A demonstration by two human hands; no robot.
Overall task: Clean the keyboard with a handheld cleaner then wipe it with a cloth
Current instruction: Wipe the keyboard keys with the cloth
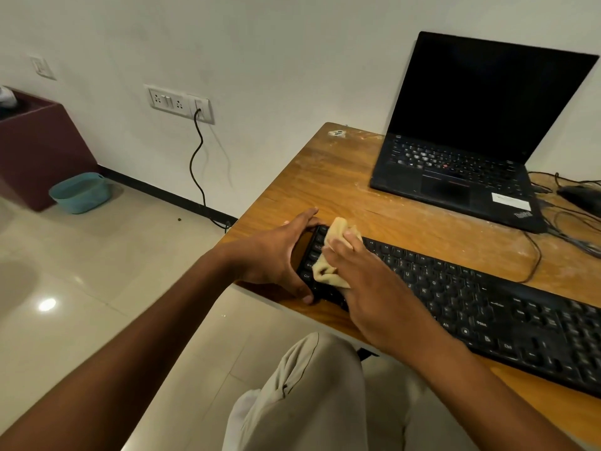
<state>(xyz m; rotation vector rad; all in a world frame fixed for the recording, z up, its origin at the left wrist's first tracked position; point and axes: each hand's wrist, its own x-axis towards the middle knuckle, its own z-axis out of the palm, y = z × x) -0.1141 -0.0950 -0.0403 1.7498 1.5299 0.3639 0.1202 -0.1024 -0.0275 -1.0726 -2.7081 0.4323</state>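
Observation:
A long black keyboard (487,307) lies slantwise along the near edge of the wooden desk (325,183). My left hand (276,255) clasps the keyboard's left end, fingers over its far corner and thumb on its near edge. My right hand (367,284) presses a crumpled beige cloth (335,252) onto the leftmost keys. No handheld cleaner is in view.
An open black laptop (471,151) with a dark screen stands at the back of the desk, with cables (566,229) and a dark mouse (582,196) to its right. A teal basket (81,192) and a maroon cabinet (35,151) sit on the floor at left. My knee (312,385) is below the desk edge.

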